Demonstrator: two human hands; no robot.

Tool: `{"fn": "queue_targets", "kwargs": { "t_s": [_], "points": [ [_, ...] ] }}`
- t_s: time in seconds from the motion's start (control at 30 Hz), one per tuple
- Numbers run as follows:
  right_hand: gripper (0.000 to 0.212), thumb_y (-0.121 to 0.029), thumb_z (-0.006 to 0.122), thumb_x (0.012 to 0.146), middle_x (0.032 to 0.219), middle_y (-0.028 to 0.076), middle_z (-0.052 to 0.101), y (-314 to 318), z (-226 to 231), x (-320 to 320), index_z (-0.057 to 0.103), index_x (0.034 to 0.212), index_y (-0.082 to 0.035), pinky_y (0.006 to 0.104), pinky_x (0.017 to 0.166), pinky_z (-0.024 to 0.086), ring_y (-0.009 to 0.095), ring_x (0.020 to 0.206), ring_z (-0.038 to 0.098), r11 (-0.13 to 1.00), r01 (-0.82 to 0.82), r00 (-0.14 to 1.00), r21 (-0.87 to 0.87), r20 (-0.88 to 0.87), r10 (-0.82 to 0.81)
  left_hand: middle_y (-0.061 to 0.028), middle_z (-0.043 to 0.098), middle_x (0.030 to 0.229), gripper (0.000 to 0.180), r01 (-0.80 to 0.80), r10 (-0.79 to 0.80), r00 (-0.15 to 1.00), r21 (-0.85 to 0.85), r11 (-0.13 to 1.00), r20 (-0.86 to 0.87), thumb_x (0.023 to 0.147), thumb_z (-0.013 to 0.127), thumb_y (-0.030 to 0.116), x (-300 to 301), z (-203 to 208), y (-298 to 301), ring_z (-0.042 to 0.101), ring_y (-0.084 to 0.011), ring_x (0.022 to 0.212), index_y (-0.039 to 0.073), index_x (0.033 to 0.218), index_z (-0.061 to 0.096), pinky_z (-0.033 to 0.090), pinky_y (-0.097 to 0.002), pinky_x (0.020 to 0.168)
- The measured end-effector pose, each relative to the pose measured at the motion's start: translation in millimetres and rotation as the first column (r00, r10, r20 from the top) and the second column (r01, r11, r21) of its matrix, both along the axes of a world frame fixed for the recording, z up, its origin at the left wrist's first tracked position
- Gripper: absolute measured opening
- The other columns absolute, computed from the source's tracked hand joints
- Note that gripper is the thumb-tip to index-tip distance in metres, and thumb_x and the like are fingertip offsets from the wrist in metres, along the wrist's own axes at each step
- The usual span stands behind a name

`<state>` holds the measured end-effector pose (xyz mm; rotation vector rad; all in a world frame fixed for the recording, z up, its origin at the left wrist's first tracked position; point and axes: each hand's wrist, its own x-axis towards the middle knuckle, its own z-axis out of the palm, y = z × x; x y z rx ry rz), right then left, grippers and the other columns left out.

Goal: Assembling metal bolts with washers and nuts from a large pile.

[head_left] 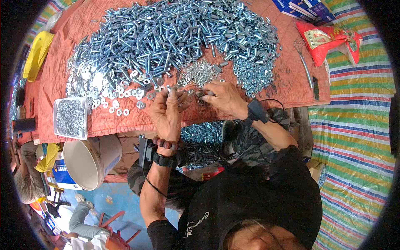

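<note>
My left hand [168, 109] is above the front of the red cloth, with thumb and fingers drawn together at loose flat washers [126, 92]. What it holds, if anything, is too small to make out. Close beside it, my right hand [225, 98] has its fingertips pinched at something small and dark that I cannot name. Just beyond both hands lies a patch of small spring washers [198, 71]. Behind them spreads a large heap of silvery bolts [154, 39]. Short metal sleeves [246, 35] lie at its right, with a group of nuts [254, 77] below them.
A clear plastic box [71, 136] of small metal parts stands at the table's left front, above a white bucket [83, 166]. To the right are a whisk [306, 66], a red bag [321, 39] and blue boxes [302, 10]. Other people sit at the lower left.
</note>
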<state>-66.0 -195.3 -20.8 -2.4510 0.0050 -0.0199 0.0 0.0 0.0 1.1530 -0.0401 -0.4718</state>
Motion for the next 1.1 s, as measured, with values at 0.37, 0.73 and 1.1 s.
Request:
{"fn": "queue_targets", "kwargs": {
  "t_s": [0.37,0.73,1.1],
  "points": [
    [0.013,-0.009,0.063,0.085,0.076,0.008,0.067,-20,-22,-7,0.067,0.089,0.003,0.0298,0.062,0.052,0.014,0.068,0.065,0.952,0.231,0.972,0.202,-0.100,-0.214,-0.0107,0.064,0.092,0.031,0.030,-0.030,1.000,0.046,0.998,-0.007,0.098,0.054,0.025,5,-4,2,0.068,-0.0219,0.087,-0.006,0.100,0.058,0.058,-0.0300,0.069],
    [0.014,-0.008,0.060,0.088,0.077,0.010,0.066,-48,-10,-5,0.065,0.094,0.004,0.0287,0.054,0.052,0.017,0.062,0.068,0.903,0.389,0.917,0.182,-0.173,-0.360,-0.0141,0.067,0.091,0.031,0.050,-0.051,0.999,0.056,0.997,0.015,0.097,0.056,0.027,-3,-8,-4,0.069,-0.0225,0.084,-0.004,0.101,0.060,0.057,-0.0315,0.068],
    [0.016,-0.009,0.060,0.086,0.075,0.012,0.065,-50,-6,7,0.065,0.093,0.005,0.0322,0.052,0.050,0.019,0.054,0.065,0.976,0.218,0.959,-0.030,-0.180,-0.220,-0.0129,0.067,0.091,0.031,0.073,-0.073,0.997,0.086,0.994,-0.009,0.096,0.057,0.027,-8,-6,-7,0.068,-0.0211,0.084,-0.004,0.104,0.061,0.056,-0.0295,0.068]
  ]
}}
